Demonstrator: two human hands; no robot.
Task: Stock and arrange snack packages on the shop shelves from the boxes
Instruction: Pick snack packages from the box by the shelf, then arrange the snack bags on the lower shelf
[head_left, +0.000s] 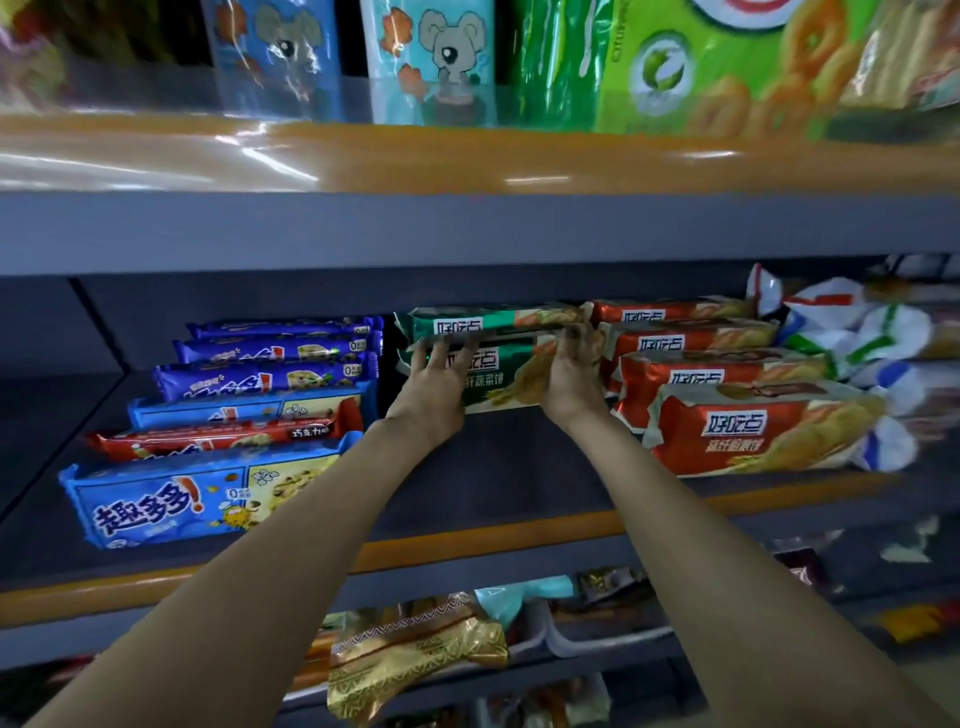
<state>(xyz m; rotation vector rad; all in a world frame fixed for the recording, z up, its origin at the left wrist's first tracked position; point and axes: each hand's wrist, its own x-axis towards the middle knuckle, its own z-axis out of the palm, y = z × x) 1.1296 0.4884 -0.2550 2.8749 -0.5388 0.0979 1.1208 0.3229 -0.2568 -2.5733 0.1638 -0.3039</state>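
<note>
Two green biscuit packs lie stacked at the middle of the grey shelf (519, 467). My left hand (439, 371) and my right hand (574, 364) reach in together and hold the upper green pack (498, 322) by its front edge, fingers spread along it. The lower green pack (498, 384) lies under my palms, partly hidden. A row of red biscuit packs (753, 426) lies just to the right, and blue and red cookie packs (208, 499) are lined up to the left.
Above, an orange-edged shelf (467, 156) carries blue koala packs (441, 57) and a green ring-snack bag (701, 67). White bags (872, 332) crowd the far right. Below, a gold-wrapped pack (415, 654) and bins of mixed snacks sit on the lower shelf.
</note>
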